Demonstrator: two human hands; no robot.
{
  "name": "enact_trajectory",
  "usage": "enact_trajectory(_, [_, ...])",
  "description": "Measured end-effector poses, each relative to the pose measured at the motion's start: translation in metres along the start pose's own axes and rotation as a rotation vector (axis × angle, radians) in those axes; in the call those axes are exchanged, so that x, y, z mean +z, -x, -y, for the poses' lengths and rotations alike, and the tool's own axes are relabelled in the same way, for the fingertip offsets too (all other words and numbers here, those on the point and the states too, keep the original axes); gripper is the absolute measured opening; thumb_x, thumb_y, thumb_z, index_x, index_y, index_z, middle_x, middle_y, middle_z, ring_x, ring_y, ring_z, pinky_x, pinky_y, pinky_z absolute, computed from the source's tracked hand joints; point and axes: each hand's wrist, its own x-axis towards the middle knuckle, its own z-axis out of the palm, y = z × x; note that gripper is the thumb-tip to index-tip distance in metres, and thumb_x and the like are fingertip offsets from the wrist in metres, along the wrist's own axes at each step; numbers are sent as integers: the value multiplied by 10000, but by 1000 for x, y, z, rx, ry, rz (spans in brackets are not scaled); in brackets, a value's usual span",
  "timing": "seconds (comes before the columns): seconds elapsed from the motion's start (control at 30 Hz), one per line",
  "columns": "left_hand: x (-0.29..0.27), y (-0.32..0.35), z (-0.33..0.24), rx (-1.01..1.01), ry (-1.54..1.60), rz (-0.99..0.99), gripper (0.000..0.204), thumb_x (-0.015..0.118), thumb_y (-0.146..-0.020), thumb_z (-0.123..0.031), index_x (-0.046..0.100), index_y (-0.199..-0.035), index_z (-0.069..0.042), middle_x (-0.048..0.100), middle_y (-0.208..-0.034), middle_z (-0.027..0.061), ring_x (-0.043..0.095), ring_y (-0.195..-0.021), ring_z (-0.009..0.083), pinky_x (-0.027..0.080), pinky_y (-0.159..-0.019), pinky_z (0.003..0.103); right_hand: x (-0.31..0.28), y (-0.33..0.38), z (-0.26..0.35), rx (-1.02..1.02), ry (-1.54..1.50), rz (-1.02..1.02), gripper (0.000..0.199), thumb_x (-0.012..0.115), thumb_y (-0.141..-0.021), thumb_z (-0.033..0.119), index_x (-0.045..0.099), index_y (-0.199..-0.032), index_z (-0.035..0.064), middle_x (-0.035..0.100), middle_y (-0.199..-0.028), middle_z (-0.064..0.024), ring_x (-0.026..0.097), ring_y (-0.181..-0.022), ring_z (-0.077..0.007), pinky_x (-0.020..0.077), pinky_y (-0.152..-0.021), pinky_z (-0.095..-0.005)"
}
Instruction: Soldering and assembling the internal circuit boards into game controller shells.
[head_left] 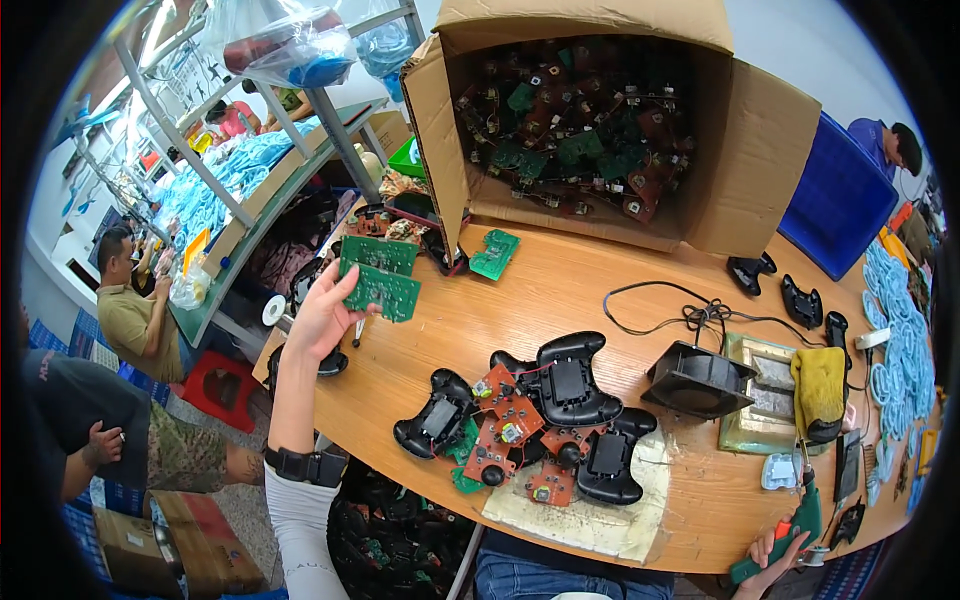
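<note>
1. While the green circuit board (pixel 380 290) is held only at its near edge, out past the table (pixel 580 290) rim, it could be dropped to the floor; a loose pinch would cause that.
2. A second green board (pixel 377 254) lies just beyond the fingertips and could be knocked off the pile by the held one.
3. The left hand (pixel 322 320) is raised, its fingers (pixel 345 280) closed lightly on the board, thumb on the near side.
4. The right hand (pixel 775 553) is seen only partly at the lower edge; its fingers are wrapped round a green-handled tool (pixel 800 525).
5. Black controller shells (pixel 565 385) and orange boards (pixel 505 435) lie well right of the left fingers, apart from them.
</note>
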Motion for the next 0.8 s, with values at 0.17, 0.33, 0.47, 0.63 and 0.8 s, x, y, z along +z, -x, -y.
enact_trajectory(0.17, [27,21,26,124,-693,-106,250,566,-841,-68,482,-1076,-63,595,-974,58,585,-850,129,478,-703,266,3,0,-2,-15,7,0,467,467,-886,476,512,-951,16,399,-639,-20,314,-433,-87,265,-396,-202])
enact_trajectory(0.33, [41,19,69,482,-1175,36,348,520,-726,74,511,-1048,-60,544,-1086,158,543,-995,335,450,-839,381,16,2,-1,-52,-16,24,436,466,-894,451,486,-1041,41,429,-698,-24,320,-440,-87,284,-391,-203])
enact_trajectory(0.47, [31,13,83,557,-1367,141,492,544,-689,50,482,-1155,-93,429,-1257,166,398,-1178,353,343,-991,410,6,-2,-2,-43,32,67,438,464,-900,432,461,-1133,61,464,-796,-26,341,-467,-90,304,-391,-210])
enact_trajectory(0.63, [-5,7,76,548,-1475,-87,648,596,-658,-7,414,-1270,-116,341,-1316,226,317,-1224,401,276,-1032,459,9,1,-2,-61,39,59,457,455,-900,444,455,-1159,67,476,-784,-25,342,-463,-90,310,-390,-207])
enact_trajectory(0.8, [-72,-32,56,177,-1648,-579,816,680,-706,-463,312,-1355,-132,201,-1388,282,206,-1261,454,181,-1013,581,-5,-1,-3,-46,85,-25,469,447,-901,450,446,-1174,69,461,-774,-21,350,-465,-88,317,-393,-206])
